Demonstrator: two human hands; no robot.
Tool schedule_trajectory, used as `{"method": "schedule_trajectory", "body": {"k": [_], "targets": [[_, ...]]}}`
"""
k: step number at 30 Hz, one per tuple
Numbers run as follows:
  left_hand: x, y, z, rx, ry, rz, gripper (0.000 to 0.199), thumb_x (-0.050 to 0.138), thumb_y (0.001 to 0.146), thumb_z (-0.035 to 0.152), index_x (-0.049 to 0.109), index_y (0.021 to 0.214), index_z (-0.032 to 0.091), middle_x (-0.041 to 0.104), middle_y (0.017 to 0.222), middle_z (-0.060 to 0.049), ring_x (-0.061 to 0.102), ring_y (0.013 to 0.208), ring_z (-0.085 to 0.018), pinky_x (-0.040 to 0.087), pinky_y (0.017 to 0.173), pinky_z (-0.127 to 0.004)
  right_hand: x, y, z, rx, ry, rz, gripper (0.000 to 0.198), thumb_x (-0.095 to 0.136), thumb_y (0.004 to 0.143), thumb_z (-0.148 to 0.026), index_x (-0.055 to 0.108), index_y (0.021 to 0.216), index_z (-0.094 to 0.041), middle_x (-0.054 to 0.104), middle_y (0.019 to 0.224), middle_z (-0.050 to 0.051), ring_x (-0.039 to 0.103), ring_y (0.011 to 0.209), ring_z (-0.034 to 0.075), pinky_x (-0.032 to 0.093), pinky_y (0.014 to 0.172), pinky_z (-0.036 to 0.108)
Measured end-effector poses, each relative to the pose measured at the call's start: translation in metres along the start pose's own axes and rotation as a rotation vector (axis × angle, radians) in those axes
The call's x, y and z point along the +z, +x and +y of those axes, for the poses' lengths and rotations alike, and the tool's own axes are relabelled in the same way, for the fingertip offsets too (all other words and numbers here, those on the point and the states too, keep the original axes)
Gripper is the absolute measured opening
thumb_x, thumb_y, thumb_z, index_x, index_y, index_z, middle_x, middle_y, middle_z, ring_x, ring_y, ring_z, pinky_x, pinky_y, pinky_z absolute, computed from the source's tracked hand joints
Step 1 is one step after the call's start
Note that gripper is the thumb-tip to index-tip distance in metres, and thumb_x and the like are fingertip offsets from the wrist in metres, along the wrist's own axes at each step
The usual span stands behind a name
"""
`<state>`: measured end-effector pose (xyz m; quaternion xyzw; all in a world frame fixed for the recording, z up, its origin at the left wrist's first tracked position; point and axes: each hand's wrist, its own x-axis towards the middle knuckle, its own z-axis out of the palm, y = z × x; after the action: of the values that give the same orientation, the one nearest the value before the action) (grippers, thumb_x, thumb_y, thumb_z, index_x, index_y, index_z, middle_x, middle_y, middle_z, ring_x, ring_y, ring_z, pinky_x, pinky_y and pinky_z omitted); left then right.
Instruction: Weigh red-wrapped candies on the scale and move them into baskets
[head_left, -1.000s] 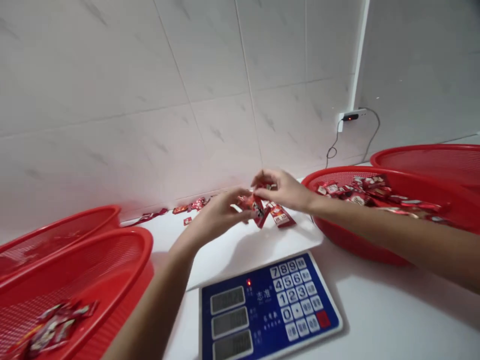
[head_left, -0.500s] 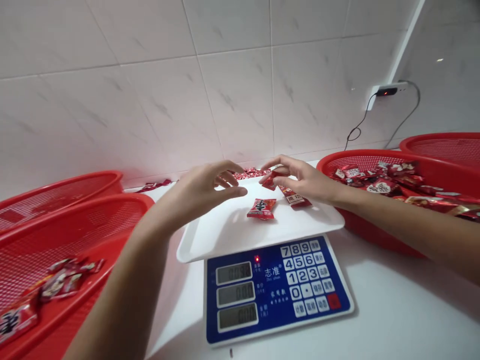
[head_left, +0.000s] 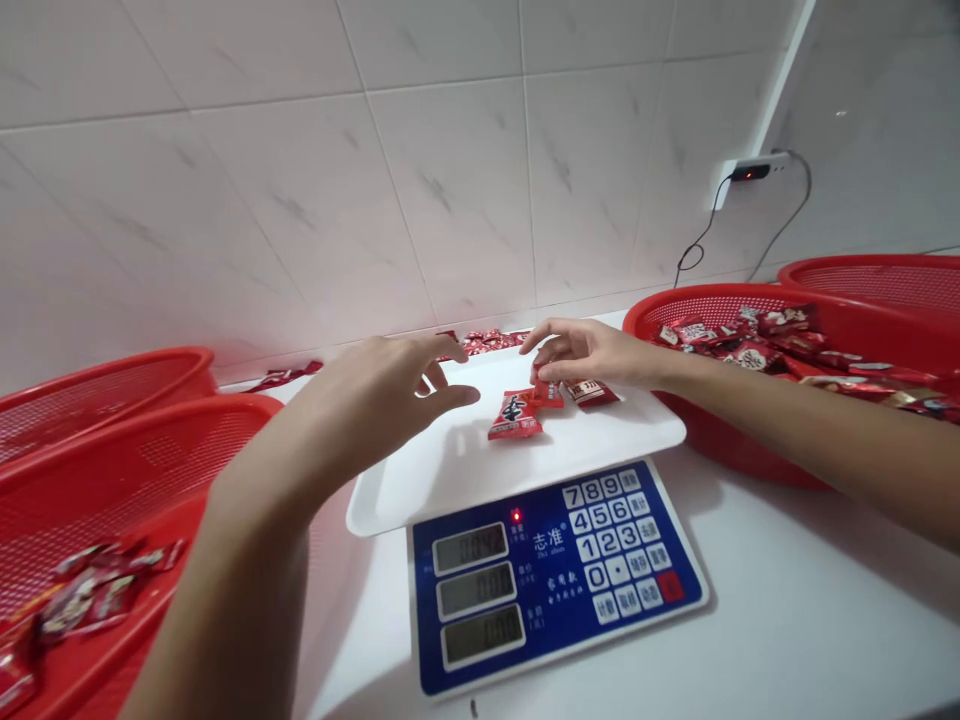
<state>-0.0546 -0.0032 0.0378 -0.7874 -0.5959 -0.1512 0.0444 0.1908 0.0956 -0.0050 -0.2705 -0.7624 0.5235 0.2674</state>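
Over the left side of the white scale tray point(head_left: 420, 480), my left hand point(head_left: 390, 395) hovers with thumb and fingers apart, holding nothing. My right hand point(head_left: 585, 352) is above the tray's right side. Its thumb and a curled finger pinch the upper edge of a small red snack packet point(head_left: 550, 395), whose lower part rests on the tray. Touching that on the left is a larger red snack packet point(head_left: 515, 415) with a black character. A dark red packet point(head_left: 592, 391) lies under my right hand, partly covered by it.
The blue scale panel point(head_left: 551, 545) with displays and keys faces me. Red plastic baskets stand on both sides: the right one point(head_left: 712, 295) holds many packets, the left one point(head_left: 247, 410) several. More red packets point(head_left: 495, 342) lie behind the tray. A cable point(head_left: 697, 240) hangs along the tiled wall.
My right hand has lowered the small packet onto the tray beside the larger one. The top display's digits have changed. My left hand stays apart from the packets; the view has shifted slightly.
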Motion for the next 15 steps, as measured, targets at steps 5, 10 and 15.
{"method": "schedule_trajectory", "body": {"k": [5,10,15], "targets": [[-0.002,-0.001,0.011,0.070,-0.022,0.018,0.029,0.058,0.090,0.046,0.071,0.110,0.030,0.078,0.095,-0.002,0.070,0.082,-0.027,0.048,0.069,-0.036,-0.002,0.000,0.003,-0.013,-0.042,-0.001,0.042,0.077,0.075,-0.030,0.059,0.111,-0.019,0.065,0.088,0.002,0.063,0.079,0.015,0.051,0.067,0.028],[0.014,0.006,0.032,0.321,-0.231,-0.240,0.027,0.053,0.095,0.022,0.075,0.105,0.034,0.076,0.113,0.007,0.070,0.101,-0.019,0.050,0.086,-0.028,-0.005,0.000,0.007,-0.038,-0.093,0.019,0.037,0.072,0.081,-0.030,0.060,0.114,-0.019,0.065,0.089,0.003,0.060,0.081,0.015,0.049,0.070,0.030],[0.025,0.013,0.034,0.282,-0.156,-0.234,0.031,0.057,0.093,0.021,0.072,0.117,0.034,0.077,0.111,0.004,0.072,0.090,-0.020,0.051,0.078,-0.029,-0.007,0.003,0.013,-0.058,-0.100,0.067,0.028,0.068,0.084,-0.021,0.061,0.111,-0.017,0.065,0.090,0.003,0.058,0.077,0.013,0.047,0.068,0.027]]}}
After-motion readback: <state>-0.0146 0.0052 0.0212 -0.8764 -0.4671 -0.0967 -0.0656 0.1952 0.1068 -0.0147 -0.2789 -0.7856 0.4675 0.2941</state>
